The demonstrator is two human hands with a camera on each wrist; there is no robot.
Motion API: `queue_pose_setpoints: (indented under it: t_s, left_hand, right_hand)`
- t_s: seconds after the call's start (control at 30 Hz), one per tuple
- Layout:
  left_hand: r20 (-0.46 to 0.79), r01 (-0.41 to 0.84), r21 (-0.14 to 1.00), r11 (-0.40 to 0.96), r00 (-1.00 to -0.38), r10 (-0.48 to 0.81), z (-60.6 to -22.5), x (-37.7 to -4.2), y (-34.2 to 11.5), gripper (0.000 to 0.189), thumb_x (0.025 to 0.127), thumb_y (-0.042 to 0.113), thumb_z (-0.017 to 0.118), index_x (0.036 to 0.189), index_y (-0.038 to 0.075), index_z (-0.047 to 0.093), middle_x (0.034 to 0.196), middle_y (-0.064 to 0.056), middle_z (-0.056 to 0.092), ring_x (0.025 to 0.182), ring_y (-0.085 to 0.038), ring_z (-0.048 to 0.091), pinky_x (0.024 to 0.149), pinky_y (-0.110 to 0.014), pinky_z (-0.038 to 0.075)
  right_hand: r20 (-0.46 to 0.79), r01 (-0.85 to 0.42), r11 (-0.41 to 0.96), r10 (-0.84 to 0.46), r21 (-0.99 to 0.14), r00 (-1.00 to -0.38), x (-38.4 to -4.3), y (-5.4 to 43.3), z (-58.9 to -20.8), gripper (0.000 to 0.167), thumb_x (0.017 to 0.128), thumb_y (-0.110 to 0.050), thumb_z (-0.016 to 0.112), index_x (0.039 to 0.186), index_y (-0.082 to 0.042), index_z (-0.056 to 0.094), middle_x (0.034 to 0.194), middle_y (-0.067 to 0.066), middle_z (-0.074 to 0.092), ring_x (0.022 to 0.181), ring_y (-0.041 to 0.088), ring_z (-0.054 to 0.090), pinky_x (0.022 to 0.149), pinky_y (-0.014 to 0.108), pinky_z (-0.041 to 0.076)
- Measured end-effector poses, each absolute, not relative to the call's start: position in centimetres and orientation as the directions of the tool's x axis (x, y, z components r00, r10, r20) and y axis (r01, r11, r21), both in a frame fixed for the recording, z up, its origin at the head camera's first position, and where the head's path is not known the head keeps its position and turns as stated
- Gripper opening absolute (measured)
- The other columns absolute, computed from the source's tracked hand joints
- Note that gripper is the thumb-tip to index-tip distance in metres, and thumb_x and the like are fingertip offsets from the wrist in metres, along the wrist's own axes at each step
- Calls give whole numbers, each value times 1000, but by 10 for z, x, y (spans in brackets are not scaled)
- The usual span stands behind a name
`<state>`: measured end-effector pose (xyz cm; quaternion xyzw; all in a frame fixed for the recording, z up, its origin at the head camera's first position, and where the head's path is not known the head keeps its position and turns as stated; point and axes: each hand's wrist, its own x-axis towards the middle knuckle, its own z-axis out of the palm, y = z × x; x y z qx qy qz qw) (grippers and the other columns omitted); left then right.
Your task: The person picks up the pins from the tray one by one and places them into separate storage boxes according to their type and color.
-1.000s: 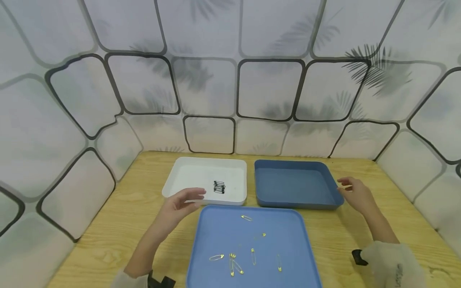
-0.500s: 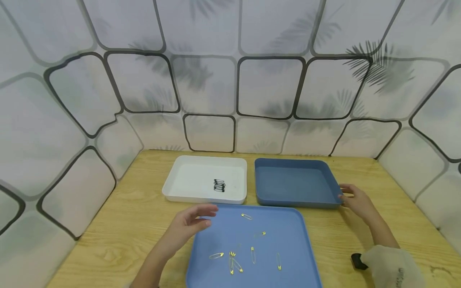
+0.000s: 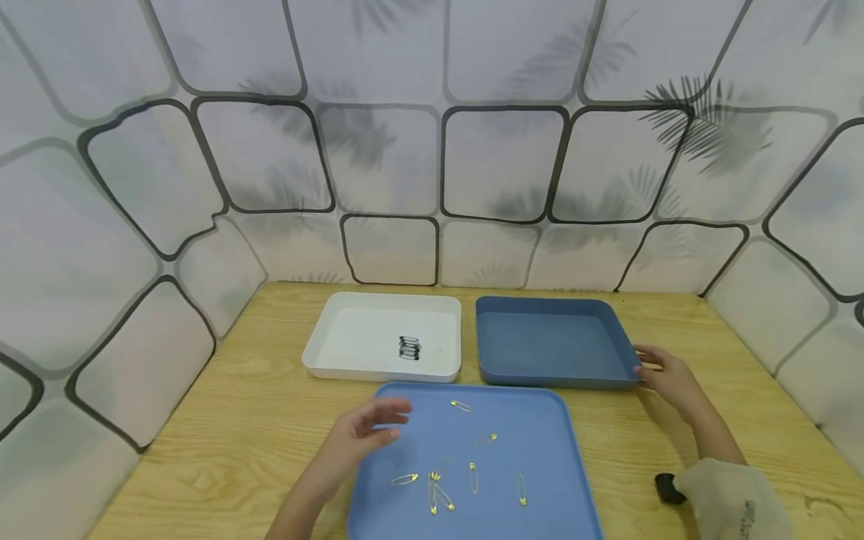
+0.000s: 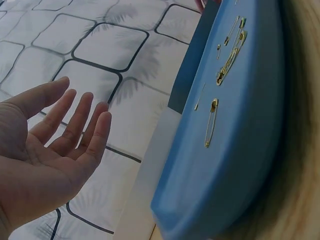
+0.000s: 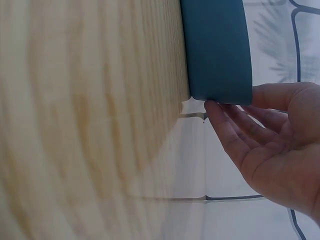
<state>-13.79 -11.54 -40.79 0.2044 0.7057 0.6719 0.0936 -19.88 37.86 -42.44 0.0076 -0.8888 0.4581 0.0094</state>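
Note:
In the head view my left hand (image 3: 364,439) hovers over the left side of a light blue tray (image 3: 540,427). Its fingers are loosely bent and hold nothing; the left wrist view shows the bare palm. Several gold safety pins (image 3: 442,495) lie spread on this tray, some bunched near its middle. My right hand (image 3: 675,382) is at the right front corner of a dark blue tray (image 3: 553,345). In the right wrist view its thumb and fingers grip that tray's end (image 5: 217,55) at rim and lower edge. Inside the tray nothing is visible.
A white tray (image 3: 364,337) stands left of the dark blue one, with a row of black safety pins (image 3: 409,348) in it. All the trays sit on a wooden table (image 3: 250,405). Patterned cloth walls (image 3: 385,165) surround the back and sides.
My left hand has moved right and down, from beside the white tray to above the light blue tray. My right hand has come onto the dark blue tray's corner. The pins have stayed put.

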Motion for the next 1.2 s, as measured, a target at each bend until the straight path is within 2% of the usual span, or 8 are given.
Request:
queue_pose_setpoints:
  t_s: [0.23,0.33,0.47,0.7,0.87,1.0,1.2]
  left_hand:
    - [144,171,985,26,-895,422,-415,-134,-113,35,86,2,60,119,-7,54,116,-27,54,106,-30,53,87,-28,44]
    - [132,174,983,58,-890,437,-418,-132,-111,33,86,0,60,118,-7,55,115,-27,55,106,-35,52,86,-28,44]
    - [125,206,969,133,-880,458,-424,-130,-110,32,85,2,62,116,-5,57,114,-22,57,104,-36,53,84,-28,45]
    - [112,280,923,264,-852,511,-432,-131,-113,29,82,4,67,110,-2,61,107,-13,62,94,-30,57,80,-31,47]
    - [107,349,862,367,-834,541,-440,-131,-116,27,76,7,73,101,1,65,94,-6,63,81,-17,57,70,-28,47]
    - [120,396,815,423,-829,546,-443,-130,-116,25,73,8,76,95,3,66,85,1,60,73,-10,53,65,-26,45]
    - [110,420,779,467,-823,557,-444,-130,-114,20,72,8,76,90,6,67,77,7,55,68,-6,49,60,-23,42]
  right_hand:
    - [15,-15,568,-5,-823,-1000,-199,378,-424,48,94,0,44,135,17,25,127,42,31,106,47,47,78,35,50]
    - [11,-12,566,-5,-824,-1000,-198,378,-423,48,94,0,45,135,16,25,127,42,31,106,47,47,78,35,50]
    - [12,-13,565,-5,-825,-1000,-198,378,-423,48,95,-1,45,135,16,25,127,41,32,106,47,46,78,33,50]
    - [23,-24,566,-10,-824,-1000,-199,380,-423,48,95,-2,45,135,16,25,127,41,32,106,46,47,77,33,50]
    - [15,-18,565,-10,-825,-1000,-200,378,-424,48,95,-3,45,135,16,25,127,41,32,106,46,47,78,34,50]
    - [8,-7,562,-2,-827,-1000,-200,379,-424,49,95,-3,45,136,15,25,128,41,32,106,45,47,78,34,50]
    - [16,-16,557,-4,-831,-1000,-200,380,-426,49,96,-4,45,135,16,25,128,41,32,106,45,47,78,34,50]
